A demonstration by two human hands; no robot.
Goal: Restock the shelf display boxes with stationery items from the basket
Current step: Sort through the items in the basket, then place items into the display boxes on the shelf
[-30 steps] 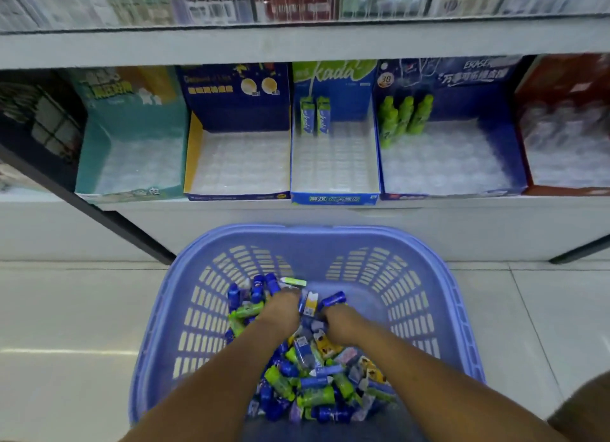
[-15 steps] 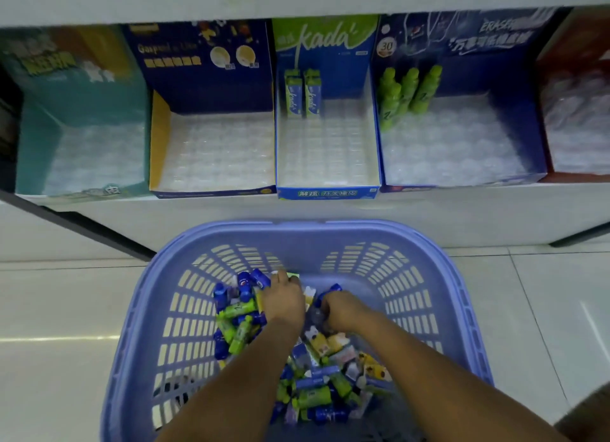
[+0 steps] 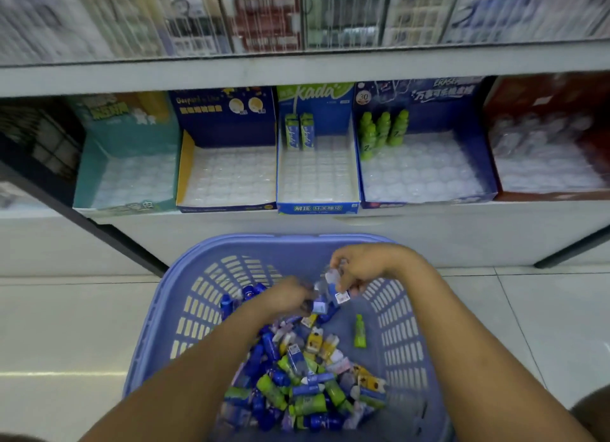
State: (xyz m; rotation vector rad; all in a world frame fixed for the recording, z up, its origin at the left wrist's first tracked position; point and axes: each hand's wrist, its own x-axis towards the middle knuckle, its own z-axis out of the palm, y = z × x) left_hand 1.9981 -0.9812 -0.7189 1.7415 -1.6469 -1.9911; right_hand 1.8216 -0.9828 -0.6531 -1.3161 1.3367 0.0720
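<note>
the shelf [image 3: 462, 217] is carrying display boxes [image 3: 318, 208] along its front edge, the basket [image 3: 185, 309] below is holding heaped stationery items [image 3: 297, 385] toward its near wall, the right hand [image 3: 366, 268] is pinching packets [image 3: 335, 288] near its far wall, and the left hand [image 3: 285, 298] beside it is looking too blurred to tell its grip.

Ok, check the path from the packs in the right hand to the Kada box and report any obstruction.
Nothing visible blocks it. The right hand holds the packs near the basket's far rim; beyond lies only the Kada box's low front lip. Its front rows are bare.
</note>
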